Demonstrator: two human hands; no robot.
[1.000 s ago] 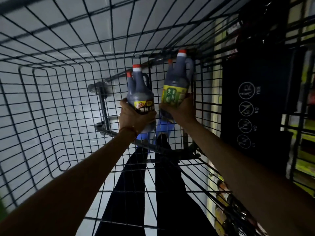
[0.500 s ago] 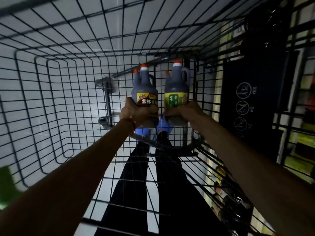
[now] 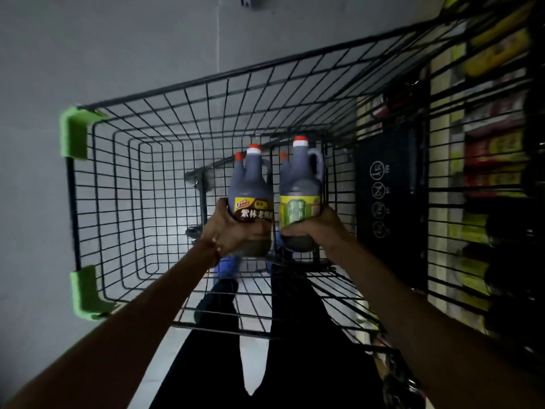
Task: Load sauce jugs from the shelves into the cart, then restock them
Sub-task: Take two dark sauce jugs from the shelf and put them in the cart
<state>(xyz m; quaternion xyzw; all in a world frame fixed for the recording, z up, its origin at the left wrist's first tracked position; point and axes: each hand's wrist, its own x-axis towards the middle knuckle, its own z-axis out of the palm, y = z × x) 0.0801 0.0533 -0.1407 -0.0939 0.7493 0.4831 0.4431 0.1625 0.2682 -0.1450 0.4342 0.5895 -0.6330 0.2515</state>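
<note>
Two dark sauce jugs with red caps are held upright inside the black wire cart (image 3: 124, 184), side by side and nearly touching. My left hand (image 3: 233, 228) grips the base of the jug with the brown and yellow label (image 3: 250, 187). My right hand (image 3: 312, 228) grips the base of the jug with the green label (image 3: 300, 184). Both arms reach in over the cart's near rim. Each jug has a side handle and a small second spout. Whether the jug bottoms rest on the cart floor is hidden by my hands.
Green foam pads (image 3: 73, 134) cover the cart's left corners. A black panel with round pictograms (image 3: 386, 202) hangs on the cart's right side. Stocked shelves (image 3: 495, 160) run along the right, blurred. Grey floor (image 3: 118, 39) lies to the left and beyond. My dark trouser legs show below the cart.
The view has pulled back and up, so the whole cart rim now shows. Both jugs stay in my hands, now closer together and more upright than a second ago.
</note>
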